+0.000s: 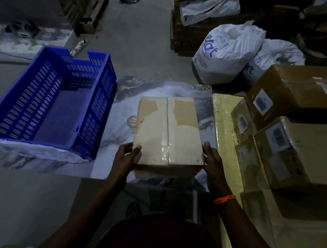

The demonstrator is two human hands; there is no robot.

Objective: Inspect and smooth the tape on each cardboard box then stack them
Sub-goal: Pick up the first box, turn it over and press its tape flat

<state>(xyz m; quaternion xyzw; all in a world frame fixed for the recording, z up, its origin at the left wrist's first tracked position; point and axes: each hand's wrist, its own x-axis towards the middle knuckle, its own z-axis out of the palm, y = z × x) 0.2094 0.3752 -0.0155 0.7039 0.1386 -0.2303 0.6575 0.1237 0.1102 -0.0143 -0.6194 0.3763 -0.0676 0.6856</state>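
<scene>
Cardboard box (168,131) held; neighbouring boxes (299,152) barcode-labelled.

A brown cardboard box (168,131), top peeled pale, sits level at centre, clear tape (166,148) down its seam. Labelled cardboard boxes (291,156) stack at 3 o'clock.

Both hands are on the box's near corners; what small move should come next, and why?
Probably free the right hand and run it along the tape on the centre seam of the box: it looks wrinkled near the front edge, and the left hand can steady it.
</scene>
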